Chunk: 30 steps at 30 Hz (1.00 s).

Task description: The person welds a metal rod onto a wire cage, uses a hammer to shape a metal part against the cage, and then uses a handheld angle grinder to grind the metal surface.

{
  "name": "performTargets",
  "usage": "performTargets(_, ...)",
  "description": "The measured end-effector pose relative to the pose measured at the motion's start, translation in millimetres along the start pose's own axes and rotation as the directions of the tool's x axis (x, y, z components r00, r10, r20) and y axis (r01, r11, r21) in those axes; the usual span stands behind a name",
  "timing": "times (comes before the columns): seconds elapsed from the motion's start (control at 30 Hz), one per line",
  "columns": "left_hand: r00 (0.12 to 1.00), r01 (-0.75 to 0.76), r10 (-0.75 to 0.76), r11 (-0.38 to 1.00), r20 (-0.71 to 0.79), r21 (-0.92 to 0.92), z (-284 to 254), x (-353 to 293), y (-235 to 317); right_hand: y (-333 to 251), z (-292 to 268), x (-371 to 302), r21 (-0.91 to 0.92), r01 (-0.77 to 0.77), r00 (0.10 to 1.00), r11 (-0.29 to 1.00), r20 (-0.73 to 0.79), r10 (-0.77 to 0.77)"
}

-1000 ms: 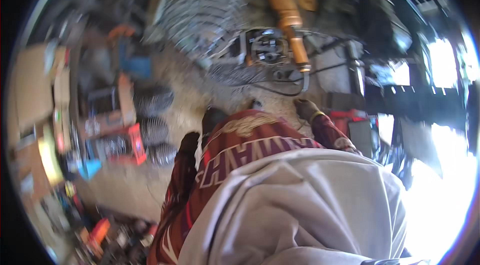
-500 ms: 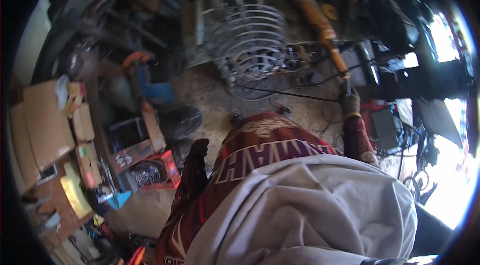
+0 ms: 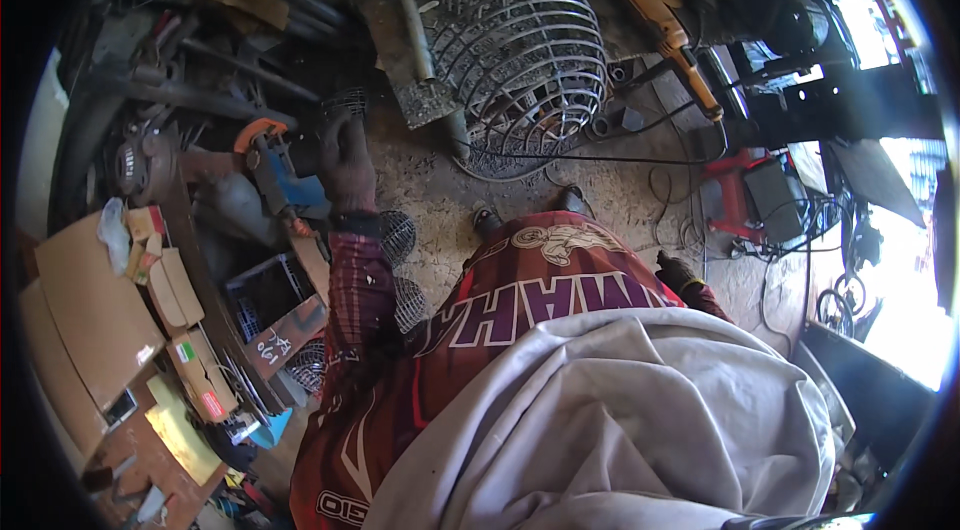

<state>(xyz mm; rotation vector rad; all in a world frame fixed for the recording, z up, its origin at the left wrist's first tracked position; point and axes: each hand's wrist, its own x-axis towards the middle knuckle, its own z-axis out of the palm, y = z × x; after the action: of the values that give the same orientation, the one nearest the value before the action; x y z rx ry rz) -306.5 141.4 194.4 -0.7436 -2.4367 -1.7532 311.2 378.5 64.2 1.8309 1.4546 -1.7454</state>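
Reaching left hand clasped on blue grinder lying sideways, right hand grip unclear

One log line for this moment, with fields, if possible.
left hand: gloved, reaching at blue grinder | right hand: gloved, low, empty | wire basket: on ground ahead

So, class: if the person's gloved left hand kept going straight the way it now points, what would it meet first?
Probably the small wire-mesh piece just beyond the left hand, which points up the picture. The blue power tool with an orange guard lies beside that line. Depth is unclear in this view.
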Motion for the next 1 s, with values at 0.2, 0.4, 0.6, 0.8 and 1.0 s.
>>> performTargets(0.2, 0.930, -0.340, 0.317, 0.934, 0.186, 0.109, 58, 63, 61, -4, 16, 18, 0.354, 0.007, 0.999, 0.935, 0.030, -0.019)
performTargets(0.4, 0.890, -0.365, 0.248, 0.892, 0.383, 0.268, 86, 76, 66, -47, 56, 3, 0.554, -0.042, 0.997, 0.832, -0.035, 0.074)
performTargets(0.6, 0.856, -0.491, 0.430, 0.851, 0.288, 0.189, 89, 71, 52, 1, 70, 3, 0.468, -0.134, 0.985, 0.873, -0.034, 0.170)
performTargets(0.8, 0.899, -0.292, 0.226, 0.948, 0.374, 0.128, 92, 76, 49, 36, 81, 4, 0.387, -0.113, 0.983, 0.915, -0.092, 0.160)
performTargets(1.0, 0.891, -0.431, 0.358, 0.862, 0.280, 0.267, 90, 60, 56, -20, 68, 15, 0.391, -0.041, 0.976, 0.919, -0.183, 0.121)
